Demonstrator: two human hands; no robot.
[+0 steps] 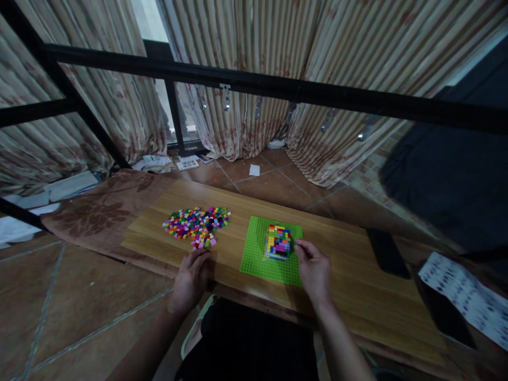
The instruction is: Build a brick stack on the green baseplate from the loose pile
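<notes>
A block built of many coloured toy bricks (278, 242) stands on a green studded baseplate (253, 254). To its right, my right hand (314, 267) is over the plate's right edge, thumb and forefinger pinched close to the block's side. Whatever lies between those fingertips is too small to make out. My left hand (192, 276) rests by the near table edge, just below a loose pile of small toy bricks (190, 223). Its fingers are bent and held together, and their tips are partly hidden, so anything in them cannot be seen.
Both the pile and the plate lie on a wooden tabletop (349, 270). A black flat object (388, 253) lies at the right end, with a printed sheet (466, 296) beyond it. A black metal bar (262, 84) crosses above, before striped curtains (246, 47).
</notes>
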